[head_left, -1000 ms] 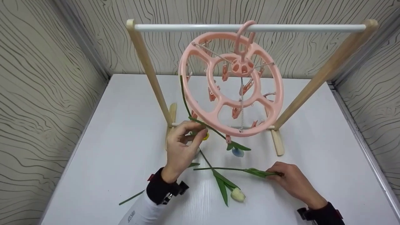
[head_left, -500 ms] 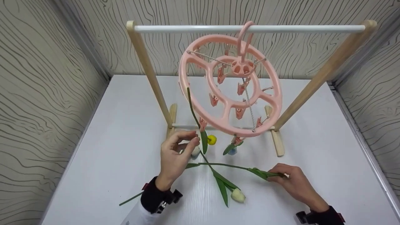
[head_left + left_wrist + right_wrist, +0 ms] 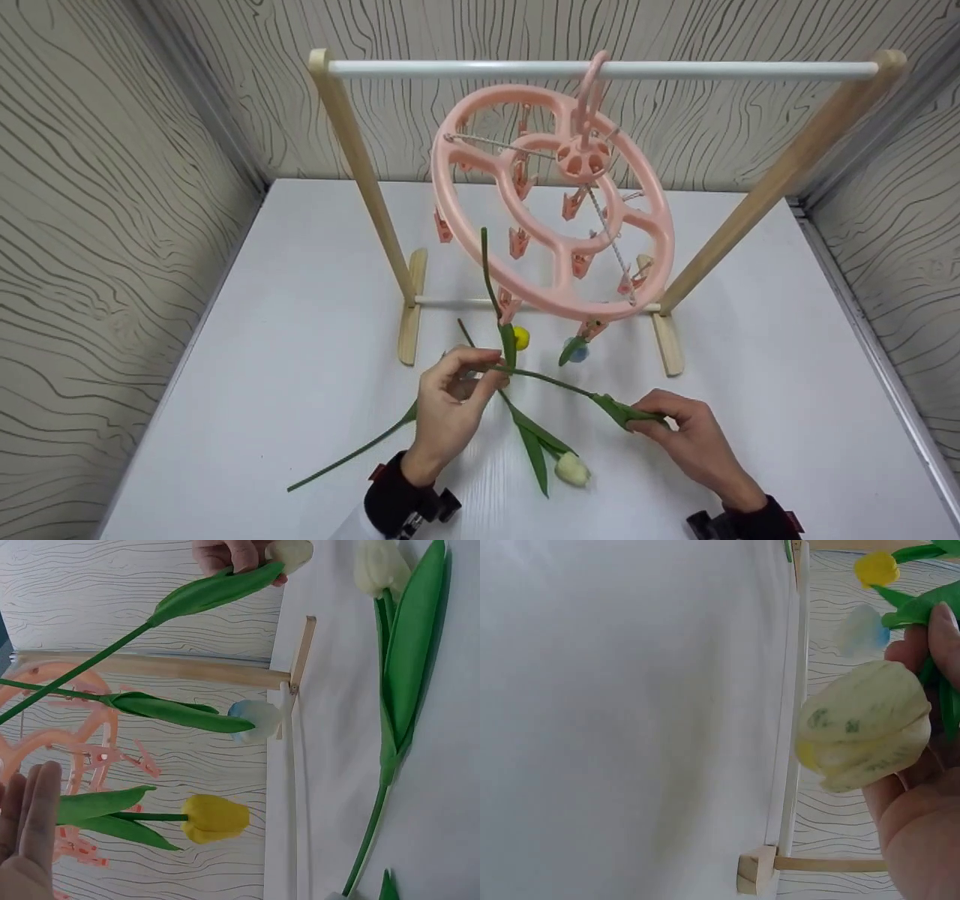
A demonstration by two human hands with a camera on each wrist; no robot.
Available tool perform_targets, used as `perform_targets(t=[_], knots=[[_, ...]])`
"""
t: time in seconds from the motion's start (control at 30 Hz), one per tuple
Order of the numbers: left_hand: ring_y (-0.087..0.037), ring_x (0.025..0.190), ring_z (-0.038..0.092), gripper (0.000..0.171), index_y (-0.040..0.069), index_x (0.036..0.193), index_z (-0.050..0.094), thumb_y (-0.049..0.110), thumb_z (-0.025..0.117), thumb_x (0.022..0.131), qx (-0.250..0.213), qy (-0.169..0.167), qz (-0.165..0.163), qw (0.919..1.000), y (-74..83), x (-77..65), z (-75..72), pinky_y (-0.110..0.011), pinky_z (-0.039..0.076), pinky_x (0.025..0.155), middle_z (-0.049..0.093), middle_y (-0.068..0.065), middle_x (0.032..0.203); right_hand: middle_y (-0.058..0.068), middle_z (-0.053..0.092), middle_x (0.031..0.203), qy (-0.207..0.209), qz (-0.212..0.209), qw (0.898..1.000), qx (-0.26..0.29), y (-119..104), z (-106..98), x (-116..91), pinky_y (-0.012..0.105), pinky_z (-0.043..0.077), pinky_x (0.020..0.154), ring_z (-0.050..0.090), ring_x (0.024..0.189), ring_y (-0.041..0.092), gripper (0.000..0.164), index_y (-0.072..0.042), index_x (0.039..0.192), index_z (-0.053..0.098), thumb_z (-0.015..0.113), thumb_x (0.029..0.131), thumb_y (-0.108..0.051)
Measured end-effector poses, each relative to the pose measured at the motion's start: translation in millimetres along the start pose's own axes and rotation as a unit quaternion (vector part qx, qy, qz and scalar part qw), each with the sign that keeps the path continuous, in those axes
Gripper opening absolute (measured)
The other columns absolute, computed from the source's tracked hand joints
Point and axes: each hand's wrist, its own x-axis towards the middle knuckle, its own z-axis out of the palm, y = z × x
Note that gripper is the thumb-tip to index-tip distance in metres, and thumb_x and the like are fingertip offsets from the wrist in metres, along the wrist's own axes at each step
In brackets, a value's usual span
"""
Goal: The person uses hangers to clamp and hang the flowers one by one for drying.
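Between two hands [image 3: 454,397] [image 3: 694,431], one white tulip [image 3: 864,726]; beyond, two hanging tulips [image 3: 521,338] [image 3: 577,350].

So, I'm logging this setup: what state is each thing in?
Wooden rack: upright
Pink hanger: hooked over the rack's rail, ring tilted
Yellow tulip: clipped, hanging bloom down
Blue tulip: clipped, hanging bloom down
Raised cream tulip: held in right grip, stem end pinched by left grip
Lower cream tulip: lying on table
Leftmost tulip: lying, partly hidden
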Motion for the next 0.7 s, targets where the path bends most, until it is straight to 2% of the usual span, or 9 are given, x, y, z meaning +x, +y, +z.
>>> perform_targets(t=[0.2, 0.33, 0.5, 0.7], knots=[[-0.009, 0.090, 0.075, 0.015, -0.008, 0.110, 0.069, -0.007, 0.071, 0.095, -0.017, -0.020, -0.022, 0.9994, -2.4, -8.2, 15.0, -0.034, 0.070, 0.072, 0.071, -0.028, 0.099, -0.001, 0.077, 0.087, 0.017, -0.015, 0.999, 0.038, -6.7, 13.5, 0.1, 0.017, 0.058, 0.075, 0.068, 0.080, 0.008, 0.018, -0.013, 0.093, 0.080, 0.078, 0.089, 0.004], [-0.007, 0.094, 0.075, 0.019, -0.008, 0.113, 0.068, -0.008, 0.071, 0.095, -0.032, -0.024, -0.017, 0.9991, -4.3, -10.9, 24.1, -0.034, 0.070, 0.074, 0.070, -0.030, 0.101, 0.000, 0.076, 0.086, 0.026, -0.022, 0.998, 0.056, -9.8, 22.6, -0.1, 0.018, 0.058, 0.072, 0.068, 0.078, 0.008, 0.016, -0.012, 0.093, 0.079, 0.078, 0.090, 0.003], [-0.007, 0.096, 0.074, 0.018, -0.007, 0.112, 0.068, -0.006, 0.072, 0.095, -0.039, -0.010, -0.017, 0.9990, -2.5, -9.5, 33.7, -0.034, 0.070, 0.076, 0.069, -0.029, 0.102, 0.000, 0.075, 0.085, 0.031, -0.028, 0.996, 0.074, -13.9, 33.4, -0.9, 0.020, 0.057, 0.067, 0.066, 0.075, 0.008, 0.016, -0.012, 0.092, 0.077, 0.077, 0.090, 0.004], [-0.005, 0.093, 0.074, 0.017, -0.011, 0.110, 0.064, -0.007, 0.071, 0.095, -0.061, 0.015, -0.016, 0.9979, 3.5, -5.8, 41.0, -0.032, 0.070, 0.077, 0.066, -0.033, 0.104, -0.001, 0.074, 0.084, 0.036, -0.011, 0.996, 0.081, -19.2, 44.7, -0.7, 0.020, 0.057, 0.066, 0.065, 0.074, 0.007, 0.016, -0.013, 0.091, 0.078, 0.078, 0.090, 0.003]])
